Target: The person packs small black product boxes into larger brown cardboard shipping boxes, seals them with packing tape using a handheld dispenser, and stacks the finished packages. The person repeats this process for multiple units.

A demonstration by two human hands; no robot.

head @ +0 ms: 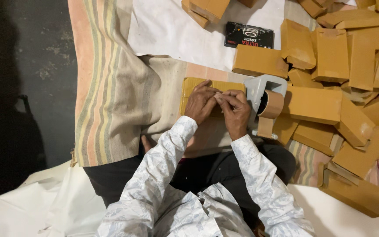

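Head view shows me a striped cloth on the floor, a brown box pile, then a flat box beneath both hands. Left grip presses it; right grip pinches, probably tape, beside the dispenser.

Dark concrete floor under a striped cloth and white sheet.

Both hands hide most of the brown box beneath them.
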